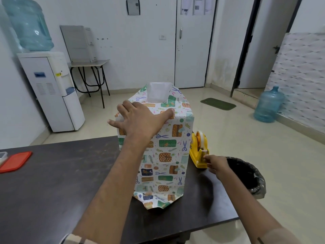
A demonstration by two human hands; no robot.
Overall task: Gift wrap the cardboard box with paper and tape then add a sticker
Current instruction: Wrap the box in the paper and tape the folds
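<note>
A tall box wrapped in patterned gift paper (167, 152) stands upright on the dark table (61, 182). Loose paper ends stick out at its top, showing the white underside, and at its bottom near me. My left hand (140, 118) presses flat on the upper part of the wrapped box with fingers spread. To the right of the box sits a yellow tape dispenser (198, 150) with a roll of clear tape. My right hand (215, 166) is at the dispenser's front end, fingertips pinching the tape at the cutter.
A red lid (15, 161) and a container corner lie at the table's left edge. A black-lined bin (246, 176) stands by the table's right edge. A water dispenser (52, 88), a small side table (89, 71) and a water jug (269, 104) stand on the floor beyond.
</note>
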